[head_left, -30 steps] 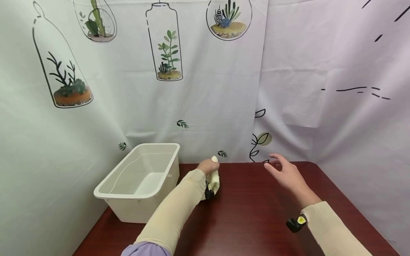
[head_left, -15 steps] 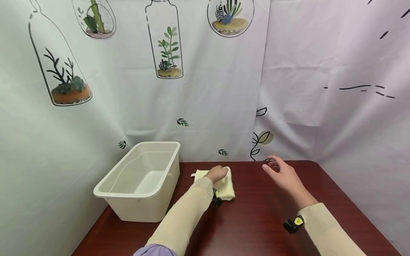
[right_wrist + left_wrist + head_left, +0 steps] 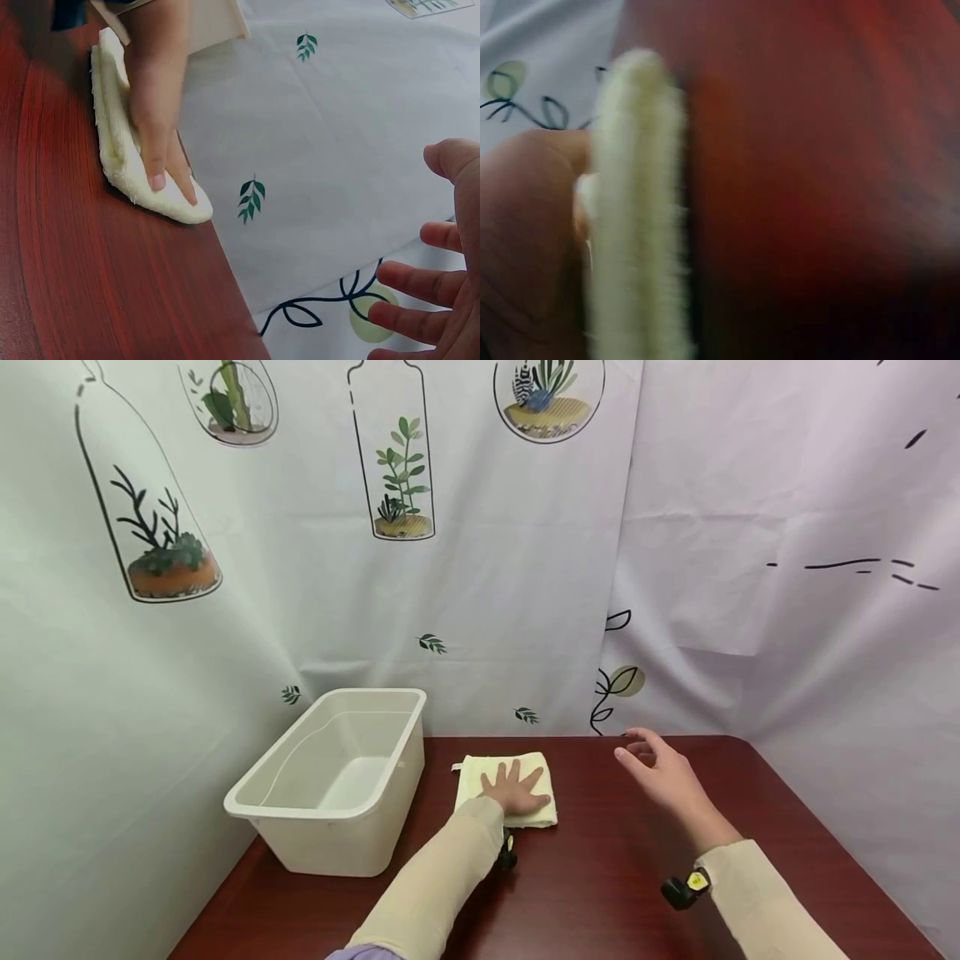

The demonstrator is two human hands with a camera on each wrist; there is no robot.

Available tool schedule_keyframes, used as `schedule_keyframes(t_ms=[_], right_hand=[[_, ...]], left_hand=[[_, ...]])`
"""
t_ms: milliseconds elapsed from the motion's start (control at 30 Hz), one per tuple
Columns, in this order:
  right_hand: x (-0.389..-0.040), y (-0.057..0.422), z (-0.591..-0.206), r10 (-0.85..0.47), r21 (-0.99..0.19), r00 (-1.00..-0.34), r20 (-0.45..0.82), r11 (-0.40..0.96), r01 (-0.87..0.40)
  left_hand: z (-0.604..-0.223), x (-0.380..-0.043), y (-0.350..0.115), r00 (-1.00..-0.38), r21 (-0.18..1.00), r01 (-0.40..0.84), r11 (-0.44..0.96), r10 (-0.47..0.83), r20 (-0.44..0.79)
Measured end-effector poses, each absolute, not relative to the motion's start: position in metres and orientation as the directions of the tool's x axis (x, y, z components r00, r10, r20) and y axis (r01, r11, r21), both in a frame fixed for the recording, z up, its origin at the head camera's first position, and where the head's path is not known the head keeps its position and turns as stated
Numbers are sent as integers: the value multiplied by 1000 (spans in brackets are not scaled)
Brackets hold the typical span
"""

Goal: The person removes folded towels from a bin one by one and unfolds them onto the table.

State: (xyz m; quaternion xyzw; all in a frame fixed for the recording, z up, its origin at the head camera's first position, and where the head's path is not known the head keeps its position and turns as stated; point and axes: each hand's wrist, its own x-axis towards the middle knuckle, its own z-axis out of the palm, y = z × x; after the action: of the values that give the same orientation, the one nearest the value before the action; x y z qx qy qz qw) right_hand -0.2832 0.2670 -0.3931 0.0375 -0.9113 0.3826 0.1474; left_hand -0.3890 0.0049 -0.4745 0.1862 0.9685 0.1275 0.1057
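Note:
A pale yellow folded towel [image 3: 470,779] lies flat on the dark red table, a small white tag at its left edge. My left hand [image 3: 513,793] rests on top of it, fingers spread and pressing down. In the left wrist view the folded edge of the towel [image 3: 641,210] stands large beside the base of the hand. The right wrist view shows the left hand's fingers on the towel's [image 3: 124,169] upper side. My right hand [image 3: 667,777] hangs to the right over the table, holding nothing, its fingers loosely bent and apart.
A white plastic tub [image 3: 315,843] with nothing visible inside stands left of the towel. Behind the red table [image 3: 615,860] hangs a white curtain [image 3: 487,610] printed with plants and jars. Each wrist carries a small black camera [image 3: 678,892].
The towel went from bunched in the left hand's grip to lying flat on the table. The left hand moved right, let go and spread out on it. The right hand stayed nearly still.

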Motion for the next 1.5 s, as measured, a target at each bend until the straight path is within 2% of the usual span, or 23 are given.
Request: schedule_keyframes(t_ms=[100,367,667,1000,1200,1367,1500], right_hand=[[-283,266,-395,45,-703,-958,284,689,-176],[-285,265,-402,55,-746,-968,244,648,-151],[-294,259,-413,50,-766,-973,223,626,-144],[-304,250,-419,55,-788,-964,260,589,-179],[-309,239,-423,49,-804,-956,290,555,-215],[-311,228,-428,57,-828,-954,295,513,-225],[-315,218,-438,73,-851,-954,289,476,-221]], left_hand=[[-481,-384,4,-922,240,331,913,367,-123],[-517,-397,16,-943,133,326,936,332,-29],[-504,-379,30,-950,160,305,939,312,-17],[-485,-375,3,-951,354,296,887,309,19],[-479,-376,-33,-944,460,329,825,275,181],[-477,-379,-61,-929,618,342,707,155,337],[-477,-377,-78,-928,742,336,580,68,367]])
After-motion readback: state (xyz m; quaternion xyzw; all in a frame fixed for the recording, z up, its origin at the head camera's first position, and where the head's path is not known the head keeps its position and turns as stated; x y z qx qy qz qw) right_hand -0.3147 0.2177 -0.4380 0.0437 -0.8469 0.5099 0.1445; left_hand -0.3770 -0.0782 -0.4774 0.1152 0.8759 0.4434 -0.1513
